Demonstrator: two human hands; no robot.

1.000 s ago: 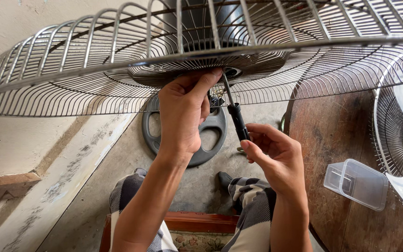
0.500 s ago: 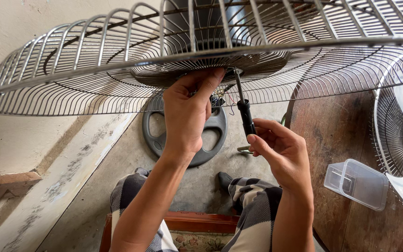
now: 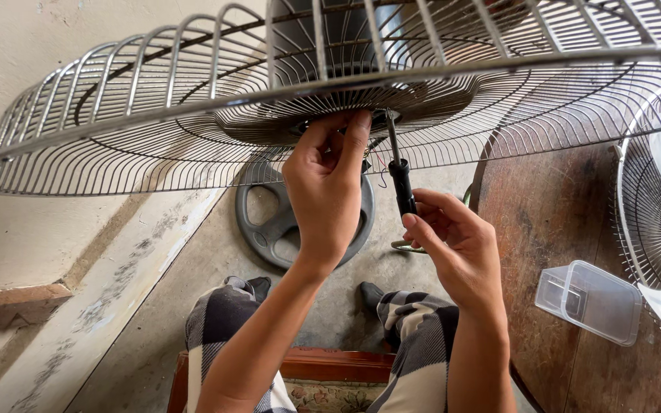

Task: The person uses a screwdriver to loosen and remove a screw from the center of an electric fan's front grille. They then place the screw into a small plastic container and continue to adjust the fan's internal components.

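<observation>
A large metal wire fan guard [image 3: 154, 115] fills the top of the view, tilted toward me, with a dark motor housing behind its centre. My left hand [image 3: 327, 183] reaches up to the guard's hub and pinches something small there, which the fingers hide. My right hand [image 3: 453, 245] grips a black-handled screwdriver [image 3: 401, 183] held nearly upright, its shaft tip up at the hub beside the left fingers.
A round dark fan base [image 3: 273, 229] lies on the concrete floor below. A wooden table [image 3: 545, 229] at right carries a clear plastic box [image 3: 587, 302] and a second fan's guard [image 3: 656, 222]. My knees in checked trousers [image 3: 415, 344] are at the bottom.
The screwdriver has swung from slanted to nearly upright, its tip staying at the hub. The left hand stays at the hub. The guard has shifted slightly in the view.
</observation>
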